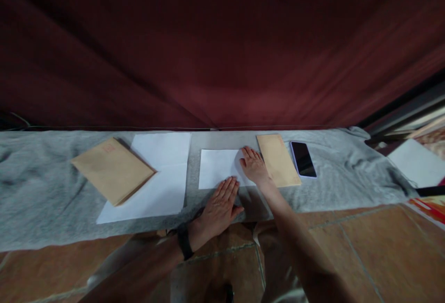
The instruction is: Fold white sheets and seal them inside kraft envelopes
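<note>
The left hand point(221, 209) lies palm down with its fingers straight and close together, thumb out to the side, fingertips on the near edge of the paper point(216, 166). The right hand point(254, 167) rests on the paper's right end, fingers a little spread; neither seems to pinch anything. The paper lies flat between the hands and the far edge of the bench. The step looks like pressing or smoothing it, perhaps along a fold, though no crease is plain here. The next move seems to call for even pressure, with the edges kept square.

Just right of the paper lies a brown envelope point(281, 160), partly behind the right wrist, then a phone point(303, 159), screen dark. To the left, a stack of envelopes point(113, 170) sits askew on a larger sheet point(167, 194). Grey cloth point(351, 168) covers the narrow bench. Beyond hangs a dark red curtain point(222, 61); below is a tiled floor point(351, 247).
</note>
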`<state>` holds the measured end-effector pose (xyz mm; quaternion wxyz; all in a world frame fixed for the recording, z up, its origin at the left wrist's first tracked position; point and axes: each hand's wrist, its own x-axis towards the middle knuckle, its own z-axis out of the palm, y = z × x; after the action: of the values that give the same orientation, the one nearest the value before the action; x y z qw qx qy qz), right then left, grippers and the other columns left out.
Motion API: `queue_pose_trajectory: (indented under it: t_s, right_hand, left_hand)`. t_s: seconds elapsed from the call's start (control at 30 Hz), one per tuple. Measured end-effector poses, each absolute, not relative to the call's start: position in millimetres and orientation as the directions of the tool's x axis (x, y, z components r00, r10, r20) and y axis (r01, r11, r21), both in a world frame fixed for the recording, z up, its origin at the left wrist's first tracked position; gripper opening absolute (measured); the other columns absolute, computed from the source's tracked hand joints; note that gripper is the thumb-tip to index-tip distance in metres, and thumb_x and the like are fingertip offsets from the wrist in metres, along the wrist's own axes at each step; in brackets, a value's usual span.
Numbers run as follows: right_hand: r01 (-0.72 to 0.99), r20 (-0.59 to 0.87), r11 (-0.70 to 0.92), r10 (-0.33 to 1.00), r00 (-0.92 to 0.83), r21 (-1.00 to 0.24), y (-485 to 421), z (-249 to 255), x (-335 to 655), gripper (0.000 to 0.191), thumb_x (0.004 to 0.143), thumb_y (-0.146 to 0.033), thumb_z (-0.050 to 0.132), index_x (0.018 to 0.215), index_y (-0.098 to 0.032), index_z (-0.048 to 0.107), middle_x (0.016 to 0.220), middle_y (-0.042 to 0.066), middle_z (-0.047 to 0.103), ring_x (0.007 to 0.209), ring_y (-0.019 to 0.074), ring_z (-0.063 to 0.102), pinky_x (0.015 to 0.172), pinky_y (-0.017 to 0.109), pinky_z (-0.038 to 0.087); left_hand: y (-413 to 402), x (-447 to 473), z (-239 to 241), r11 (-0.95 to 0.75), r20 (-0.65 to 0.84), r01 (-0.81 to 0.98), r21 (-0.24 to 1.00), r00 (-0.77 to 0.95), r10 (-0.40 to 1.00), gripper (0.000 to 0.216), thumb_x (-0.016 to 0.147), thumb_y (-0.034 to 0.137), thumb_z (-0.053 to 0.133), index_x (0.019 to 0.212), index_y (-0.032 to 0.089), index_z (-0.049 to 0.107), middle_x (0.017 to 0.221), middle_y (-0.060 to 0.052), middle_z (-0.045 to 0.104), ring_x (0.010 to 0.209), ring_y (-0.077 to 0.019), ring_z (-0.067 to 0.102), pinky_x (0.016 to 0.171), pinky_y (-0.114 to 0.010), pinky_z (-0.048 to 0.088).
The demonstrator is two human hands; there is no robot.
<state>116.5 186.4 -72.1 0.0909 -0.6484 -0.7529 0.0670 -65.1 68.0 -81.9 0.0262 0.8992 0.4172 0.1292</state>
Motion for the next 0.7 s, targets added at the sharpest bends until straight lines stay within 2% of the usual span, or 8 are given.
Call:
queue_pose_trajectory:
  t_s: [0.13,0.33,0.43,0.53,0.7]
  right_hand:
    - [0.965,0.077,0.113,0.992,-0.097,-0.237,189.0,-73.7,118.5,0.054,0.100,-0.027,0.043,0.150,-0.008,0.046,0.155,0.017,0.049,0.140,0.0286,0.047,0.115,0.043,0.037]
    - [0.971,0.184,0.073,0.982,-0.031,-0.227,178.0,-76.8,113.1,0.058,0.102,-0.030,0.041,0.151,0.001,0.041,0.153,0.026,0.048,0.142,0.0326,0.045,0.115,0.046,0.036]
    - [0.954,0.248,0.198,0.959,-0.140,-0.227,167.3,-81.0,98.7,0.058,0.104,-0.033,0.038,0.155,-0.005,0.037,0.160,0.022,0.038,0.148,0.0313,0.037,0.118,0.049,0.032]
    - [0.926,0.213,0.300,0.944,-0.253,-0.230,157.4,-86.8,83.7,0.054,0.106,-0.036,0.035,0.155,-0.013,0.040,0.162,0.016,0.037,0.150,0.0276,0.034,0.121,0.047,0.030]
    - [0.926,0.204,0.312,0.941,-0.270,-0.213,151.0,-94.0,79.4,0.053,0.107,-0.039,0.036,0.155,-0.017,0.042,0.163,0.013,0.037,0.150,0.0276,0.034,0.123,0.048,0.026]
  left_hand:
    - [72.1,-69.4,-77.2,-0.618,0.190,0.767,0.172,0.590,0.785,0.061,0.105,0.046,0.038,0.152,0.008,0.041,0.160,-0.018,0.039,0.151,-0.0264,0.034,0.123,-0.045,0.034]
    - [90.9,-75.3,-85.3,-0.480,0.212,0.865,0.148,0.446,0.869,0.065,0.103,0.048,0.038,0.155,0.007,0.035,0.163,-0.018,0.034,0.154,-0.0282,0.026,0.126,-0.050,0.026]
    - [101.7,-76.0,-86.6,-0.434,0.198,0.890,0.142,0.404,0.893,0.061,0.104,0.044,0.036,0.154,0.009,0.039,0.164,-0.017,0.033,0.154,-0.0286,0.025,0.126,-0.052,0.024]
    - [108.7,-75.7,-84.6,-0.386,0.173,0.912,0.139,0.362,0.916,0.053,0.104,0.037,0.034,0.153,0.016,0.044,0.164,-0.013,0.035,0.154,-0.0284,0.025,0.126,-0.055,0.021]
    - [118.8,-81.1,-85.3,-0.288,0.183,0.946,0.152,0.259,0.948,0.053,0.103,0.035,0.036,0.153,0.019,0.045,0.163,-0.015,0.035,0.153,-0.0320,0.028,0.123,-0.061,0.022]
